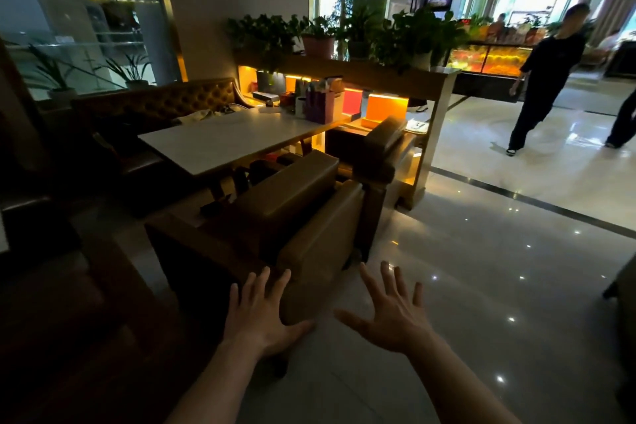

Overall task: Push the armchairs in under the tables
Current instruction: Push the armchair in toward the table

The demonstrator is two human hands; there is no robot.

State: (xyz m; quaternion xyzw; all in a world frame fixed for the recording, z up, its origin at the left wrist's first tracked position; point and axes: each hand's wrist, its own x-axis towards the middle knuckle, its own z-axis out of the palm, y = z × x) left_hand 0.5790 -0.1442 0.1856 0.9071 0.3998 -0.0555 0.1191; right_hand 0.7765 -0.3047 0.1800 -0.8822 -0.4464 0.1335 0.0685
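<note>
Reaching for near armchair (275, 217), skewed beside white table (227, 141), not tucked under. Left hand (258, 317) and right hand (392, 313) spread, empty, apart. Risk: uneven shove pivots it into second armchair (371, 148); glossy floor (481, 286) may let it slide.

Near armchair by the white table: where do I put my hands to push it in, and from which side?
Probably flat palms on the padded backrest top of the near armchair, from the aisle side, behind it. Its seat faces the table, so that drives it straight in. Both hands are open.
</note>
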